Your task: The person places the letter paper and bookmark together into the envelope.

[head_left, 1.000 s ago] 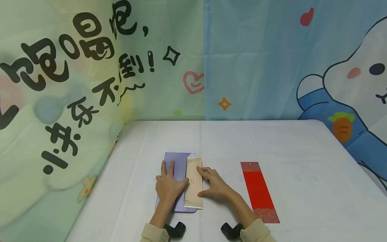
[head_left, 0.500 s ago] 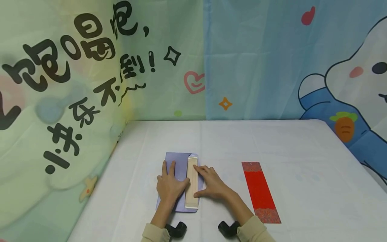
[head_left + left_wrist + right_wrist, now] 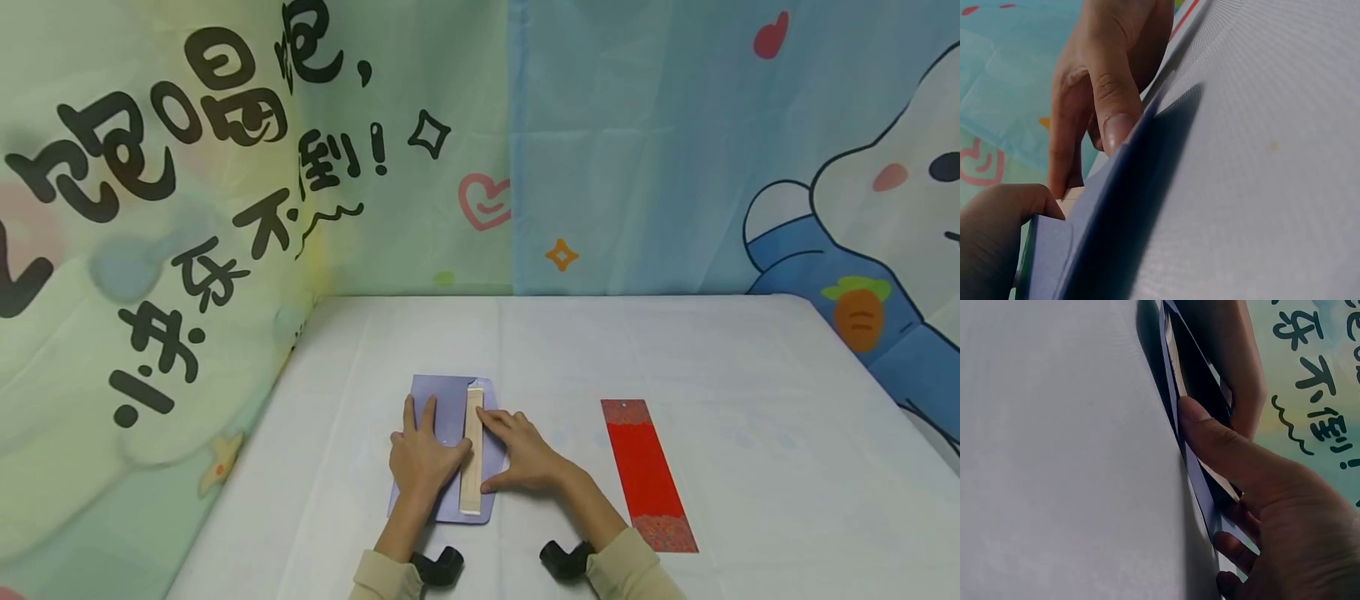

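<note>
A purple envelope (image 3: 446, 402) lies on the white table with its mouth toward the right. A cream folded sheet of letter paper (image 3: 472, 479) is partly inside it, with a narrow strip showing. My left hand (image 3: 423, 458) rests on the envelope with fingers spread; its thumb hooks the upper layer at the mouth, as the left wrist view shows. My right hand (image 3: 532, 458) holds the paper's outer long edge between thumb and index fingertips. The right wrist view shows the envelope mouth gaping, with the paper's edge (image 3: 1174, 356) between its layers.
To the right a red paper strip (image 3: 647, 475) with patterned ends lies slightly slanted on the table (image 3: 570, 350). Black wrist camera mounts (image 3: 438, 568) sit at both cuffs. Printed cloth backdrops (image 3: 390, 208) stand behind and to the left.
The letter paper has slid left into the envelope, and its visible strip has narrowed. My right hand has moved left with it, while my left hand stays on the envelope.
</note>
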{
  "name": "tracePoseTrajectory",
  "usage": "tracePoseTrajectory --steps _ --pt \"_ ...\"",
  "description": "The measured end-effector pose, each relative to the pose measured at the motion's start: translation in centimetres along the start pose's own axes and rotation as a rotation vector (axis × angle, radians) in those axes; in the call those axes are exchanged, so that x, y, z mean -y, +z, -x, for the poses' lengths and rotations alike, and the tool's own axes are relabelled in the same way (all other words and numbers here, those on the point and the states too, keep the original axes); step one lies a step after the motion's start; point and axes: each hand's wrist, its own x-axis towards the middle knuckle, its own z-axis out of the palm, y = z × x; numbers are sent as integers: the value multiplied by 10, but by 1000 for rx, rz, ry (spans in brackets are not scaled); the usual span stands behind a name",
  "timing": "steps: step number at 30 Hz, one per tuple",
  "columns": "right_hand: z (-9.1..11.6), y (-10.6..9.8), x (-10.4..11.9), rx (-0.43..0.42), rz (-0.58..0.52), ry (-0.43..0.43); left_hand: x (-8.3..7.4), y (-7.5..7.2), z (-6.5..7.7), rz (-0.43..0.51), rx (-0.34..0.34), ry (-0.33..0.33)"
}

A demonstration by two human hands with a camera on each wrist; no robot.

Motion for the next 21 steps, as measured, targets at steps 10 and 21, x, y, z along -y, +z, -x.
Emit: tracePoseTrajectory --steps 10,21 --pt "-6 9 4 -34 46 -41 0 0 0 9 -18 11" --pt "-10 14 6 -72 84 -58 1 1 -1 8 -37 29"
